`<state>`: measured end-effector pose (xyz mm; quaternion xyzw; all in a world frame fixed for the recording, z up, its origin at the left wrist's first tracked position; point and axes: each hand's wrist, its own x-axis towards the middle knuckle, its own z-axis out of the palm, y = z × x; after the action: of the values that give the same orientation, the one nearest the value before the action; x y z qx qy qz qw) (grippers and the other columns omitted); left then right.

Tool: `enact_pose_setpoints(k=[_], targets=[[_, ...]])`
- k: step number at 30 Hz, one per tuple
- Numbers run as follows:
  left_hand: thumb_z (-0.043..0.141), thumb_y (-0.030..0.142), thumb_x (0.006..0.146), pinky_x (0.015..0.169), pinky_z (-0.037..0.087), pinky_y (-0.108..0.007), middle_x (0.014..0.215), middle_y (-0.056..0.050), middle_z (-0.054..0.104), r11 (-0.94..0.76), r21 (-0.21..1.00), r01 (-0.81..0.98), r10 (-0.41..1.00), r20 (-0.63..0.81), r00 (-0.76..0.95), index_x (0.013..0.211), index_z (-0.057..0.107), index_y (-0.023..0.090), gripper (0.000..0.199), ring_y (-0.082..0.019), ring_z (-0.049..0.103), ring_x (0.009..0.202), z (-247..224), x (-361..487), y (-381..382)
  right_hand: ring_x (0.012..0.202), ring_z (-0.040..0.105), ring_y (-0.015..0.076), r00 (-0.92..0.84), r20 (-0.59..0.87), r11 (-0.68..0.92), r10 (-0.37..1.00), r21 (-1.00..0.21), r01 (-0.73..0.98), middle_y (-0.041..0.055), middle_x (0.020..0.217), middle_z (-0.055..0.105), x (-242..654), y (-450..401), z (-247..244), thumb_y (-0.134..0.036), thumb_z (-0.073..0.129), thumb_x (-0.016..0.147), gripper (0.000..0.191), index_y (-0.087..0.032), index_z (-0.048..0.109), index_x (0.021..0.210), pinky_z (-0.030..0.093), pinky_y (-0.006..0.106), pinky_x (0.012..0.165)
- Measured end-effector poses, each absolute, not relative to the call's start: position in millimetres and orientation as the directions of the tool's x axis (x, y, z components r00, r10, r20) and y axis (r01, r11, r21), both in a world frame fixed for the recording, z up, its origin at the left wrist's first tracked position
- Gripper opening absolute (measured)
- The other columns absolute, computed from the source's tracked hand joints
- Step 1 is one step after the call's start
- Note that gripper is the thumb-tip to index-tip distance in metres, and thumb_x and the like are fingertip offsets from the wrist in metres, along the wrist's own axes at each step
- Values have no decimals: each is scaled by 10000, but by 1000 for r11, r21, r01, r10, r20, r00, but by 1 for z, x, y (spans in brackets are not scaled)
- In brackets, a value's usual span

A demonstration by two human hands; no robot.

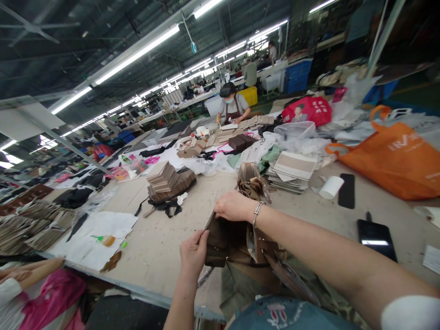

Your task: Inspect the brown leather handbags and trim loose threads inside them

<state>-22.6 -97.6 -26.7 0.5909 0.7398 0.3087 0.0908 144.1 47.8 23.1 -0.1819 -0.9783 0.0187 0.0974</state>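
In the head view, the left hand (194, 250) and right hand (233, 206) pinch the edge of a brown bag (237, 243) — its mouth just below the right hand. The step looks like holding it taut; the next move calls for even tension.

Wearer's two hands (193, 252) (233, 206), one orange bag (392, 158)

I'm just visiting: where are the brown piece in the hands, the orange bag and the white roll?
Brown piece (222, 244): head view, on its dark fabric.
Orange bag (392, 160): head view, on its side.
White roll (331, 188): head view, on its curved side.
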Motion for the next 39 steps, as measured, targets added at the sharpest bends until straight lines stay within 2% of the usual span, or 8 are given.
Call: enact_pose_setpoints(k=[7,13,25,30,33,35,37,39], targets=[[450,421,873,538,346,-190,545,33,526,128,546,828,938,205,-281,686,630,174,359,-97,498,544,-26,-22,-100,805,628,204,-905,227,933,359,-69,352,62,844,691,160,54,26,-387,514,877,273,-189,697,834,406,264,617],[446,425,876,556,360,-191,581,26,578,110,524,845,944,210,-254,734,648,186,344,-104,534,562,-28,-20,-101,805,632,206,-851,236,882,468,-74,465,77,872,692,159,52,26,-385,515,883,279,-168,686,846,419,260,619],[418,441,877,541,343,-191,535,26,530,125,508,852,945,200,-257,667,596,184,377,-104,503,532,-26,-19,-100,813,637,219,-818,258,856,514,-82,511,94,871,685,155,52,22,-401,524,885,289,-150,663,848,440,271,645],[393,443,885,543,341,-198,532,26,525,138,485,864,955,166,-246,655,572,192,385,-110,502,532,-26,-19,-98,813,635,206,-785,292,836,546,-123,535,80,887,684,157,52,25,-397,572,862,271,-165,616,997,426,257,635],[370,419,897,565,355,-212,580,7,585,170,430,886,969,92,-230,729,615,202,368,-132,551,579,-16,-20,-98,822,632,196,-814,281,860,509,-121,496,60,882,689,157,53,25,-363,566,865,199,-194,647,934,419,249,638],[380,375,894,579,364,-225,646,-12,644,178,375,910,982,-16,-186,804,646,218,322,-157,596,637,-3,-21,-98,838,627,193,-831,260,870,493,-124,477,56,888,693,156,54,26,-359,552,870,200,-199,672,859,419,246,643],[453,332,856,604,376,-238,748,-15,695,145,329,933,985,-136,-105,916,663,252,233,-185,633,724,13,-21,-96,839,625,188,-825,258,865,503,-146,481,51,894,696,155,55,26,-358,545,871,212,-200,683,845,421,241,640],[550,329,798,661,398,-256,874,-14,717,112,313,943,982,-179,-57,1089,627,281,305,-213,648,828,26,-19,-90,823,628,187,-814,264,856,518,-157,493,45,885,698,154,56,26,-358,543,869,218,-198,689,840,422,241,623]])
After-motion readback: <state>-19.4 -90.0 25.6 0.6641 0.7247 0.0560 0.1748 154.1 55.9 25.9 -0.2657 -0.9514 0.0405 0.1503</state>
